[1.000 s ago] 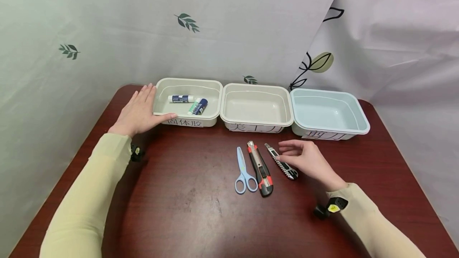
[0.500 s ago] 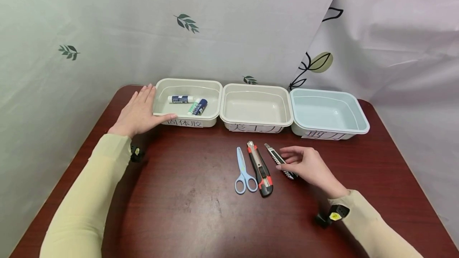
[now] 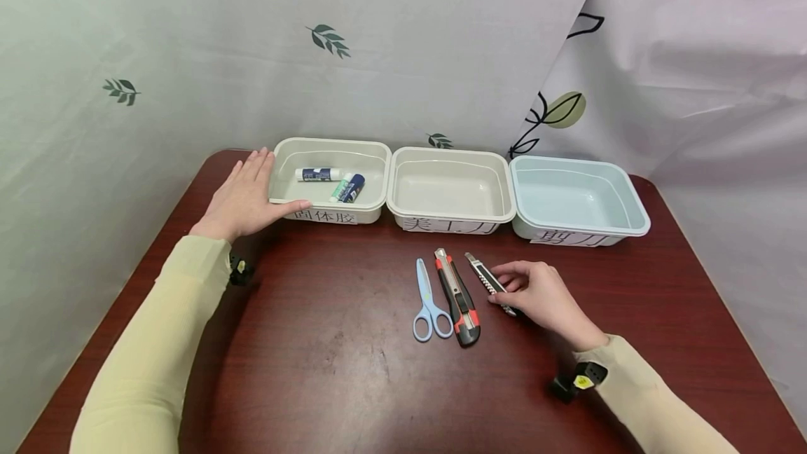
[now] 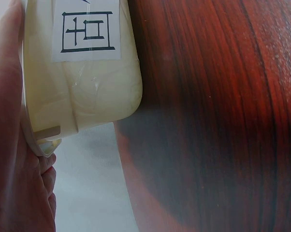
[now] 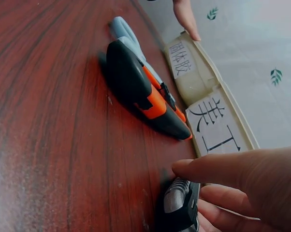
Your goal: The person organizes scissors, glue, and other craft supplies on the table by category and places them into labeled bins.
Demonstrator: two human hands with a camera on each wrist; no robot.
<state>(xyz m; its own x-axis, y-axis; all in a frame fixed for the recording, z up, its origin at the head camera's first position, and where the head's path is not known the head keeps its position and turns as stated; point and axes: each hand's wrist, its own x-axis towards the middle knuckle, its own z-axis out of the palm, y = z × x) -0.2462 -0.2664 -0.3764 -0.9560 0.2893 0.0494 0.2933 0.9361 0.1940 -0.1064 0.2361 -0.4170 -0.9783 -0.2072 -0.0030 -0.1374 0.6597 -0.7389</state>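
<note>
My right hand [image 3: 543,298] pinches the small black-and-silver utility knife [image 3: 485,276] between thumb and fingers. In the right wrist view the knife's rounded end [image 5: 177,205] shows between the thumb and the other fingers. Left of it lie a red-and-black utility knife [image 3: 457,296] and light blue scissors [image 3: 426,307], both on the table. My left hand [image 3: 242,195] rests with straight fingers along the left rim of the left cream bin [image 3: 334,213], its thumb over the front rim. Two glue sticks, one navy and white [image 3: 317,174], one navy and green [image 3: 349,188], lie in that bin.
A middle cream bin [image 3: 451,218] and a light blue bin [image 3: 580,230] stand in a row with the left one, each with a paper label in front. A patterned curtain [image 3: 391,47] hangs behind the dark red table [image 3: 328,356].
My right hand has come down and slightly towards me along the small utility knife, and its fingers have closed round the knife. My left hand has stayed in place.
</note>
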